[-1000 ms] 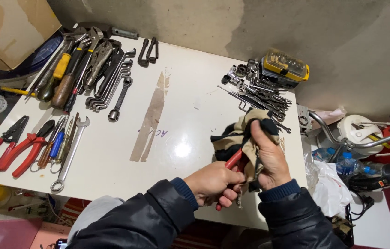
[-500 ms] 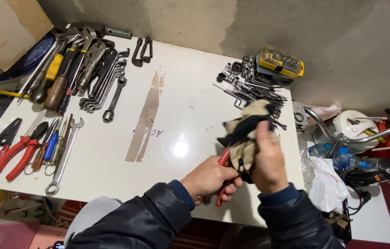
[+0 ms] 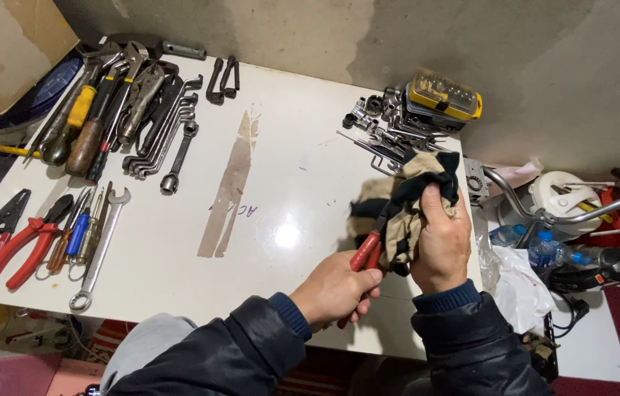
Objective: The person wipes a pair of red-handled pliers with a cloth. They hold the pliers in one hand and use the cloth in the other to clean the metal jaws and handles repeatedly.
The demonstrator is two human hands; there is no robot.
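My left hand (image 3: 336, 292) grips the red handles of a pair of pliers (image 3: 366, 254) over the near right part of the white table (image 3: 281, 183). My right hand (image 3: 438, 238) clutches a beige and black rag (image 3: 407, 202) wrapped around the pliers' head, which is hidden inside the cloth. Both hands sit close together, just above the table's front edge.
Red-handled pliers (image 3: 16, 238), small screwdrivers and a spanner (image 3: 101, 246) lie at the near left. Wrenches and screwdrivers (image 3: 126, 110) fill the far left. Sockets and hex keys (image 3: 383, 136) sit beside a yellow bit case (image 3: 443, 95) at the far right. Clutter and a water bottle (image 3: 545, 249) lie on the floor, right.
My right hand has slid the rag along the pliers' head and shifted its hold on the cloth; my left hand kept its grip on the red handles.
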